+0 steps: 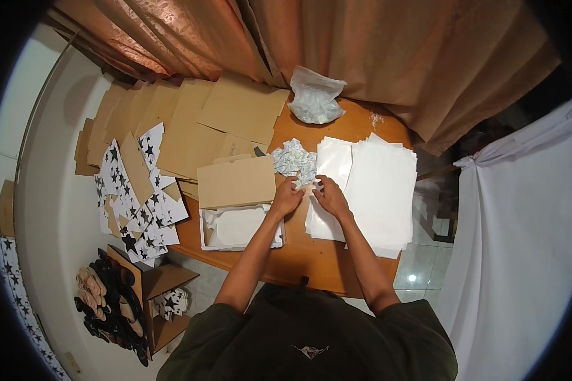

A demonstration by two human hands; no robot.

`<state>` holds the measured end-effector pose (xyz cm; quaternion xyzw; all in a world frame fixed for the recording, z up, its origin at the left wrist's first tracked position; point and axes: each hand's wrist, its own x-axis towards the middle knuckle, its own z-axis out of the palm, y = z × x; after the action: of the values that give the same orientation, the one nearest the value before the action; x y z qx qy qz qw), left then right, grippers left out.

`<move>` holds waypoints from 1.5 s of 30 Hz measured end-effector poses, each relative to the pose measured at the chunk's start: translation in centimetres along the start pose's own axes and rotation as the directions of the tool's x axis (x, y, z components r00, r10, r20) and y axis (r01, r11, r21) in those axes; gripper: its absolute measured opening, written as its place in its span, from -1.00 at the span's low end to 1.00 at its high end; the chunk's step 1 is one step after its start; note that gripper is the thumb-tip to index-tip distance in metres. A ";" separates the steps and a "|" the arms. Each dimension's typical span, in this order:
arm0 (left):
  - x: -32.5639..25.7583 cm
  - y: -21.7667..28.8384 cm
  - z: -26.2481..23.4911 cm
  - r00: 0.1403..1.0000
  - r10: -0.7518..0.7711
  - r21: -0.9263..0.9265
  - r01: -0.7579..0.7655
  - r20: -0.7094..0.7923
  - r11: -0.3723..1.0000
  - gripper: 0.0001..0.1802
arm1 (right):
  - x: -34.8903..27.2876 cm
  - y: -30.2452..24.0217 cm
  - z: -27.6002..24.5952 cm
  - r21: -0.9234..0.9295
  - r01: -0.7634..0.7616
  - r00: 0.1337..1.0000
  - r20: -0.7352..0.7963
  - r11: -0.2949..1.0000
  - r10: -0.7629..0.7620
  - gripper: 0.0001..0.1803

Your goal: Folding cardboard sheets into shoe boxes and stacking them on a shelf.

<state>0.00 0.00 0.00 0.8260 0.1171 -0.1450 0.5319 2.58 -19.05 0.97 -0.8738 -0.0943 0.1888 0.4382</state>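
A loose heap of small white-and-bluish printed packets [295, 159] lies on the wooden table in front of me. At its near edge, my left hand [287, 199] has its fingers curled in toward the thumb. What they hold, if anything, is too small to make out. Facing it across a narrow gap is my right hand [332, 198], fingers bent, with thumb and fingertips apart beside the packets. Left of my left forearm stands an open cardboard box [237, 183], its lid raised and white paper [235, 227] lining the inside.
White sheets [382, 190] are stacked at the right, beside translucent white sleeves [332, 162]. A clear plastic bag [316, 96] stands at the back. Flat brown cardboard [190, 120] and star-printed pieces [130, 197] cover the left. Shoes [111, 298] sit on a rack lower left.
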 end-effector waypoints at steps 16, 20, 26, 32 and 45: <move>8.4 -1.0 2.2 0.997 -0.050 0.115 0.056 -0.052 0.992 -0.47 | 8.7 0.4 3.2 -0.209 0.064 0.975 -0.196 0.976 -0.106 -0.63; 8.5 -2.5 1.7 0.996 -0.011 0.104 0.020 -0.089 0.994 -0.51 | 8.2 -0.5 3.4 -0.105 0.072 0.959 -0.266 0.992 -0.098 -0.68; 7.3 -2.1 1.3 0.998 0.037 0.029 -0.036 -0.052 0.999 -0.48 | 7.2 0.2 2.6 0.082 0.050 0.968 -0.250 0.995 -0.028 -0.70; 2.3 1.4 -0.6 0.998 0.056 -0.143 -0.060 -0.032 0.988 -0.65 | 3.4 -2.1 0.7 0.502 -0.010 0.994 -0.086 0.865 0.061 -0.83; -12.4 -0.8 -8.3 0.967 -0.056 -0.301 -0.022 -0.248 0.953 -0.83 | -2.8 -9.2 7.1 0.526 0.043 0.963 0.206 0.849 -0.176 -0.86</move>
<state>-10.84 7.41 7.14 0.7460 0.2120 -0.0232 0.6309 -2.89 -9.25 5.12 -0.6867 -0.1439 0.2887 0.6515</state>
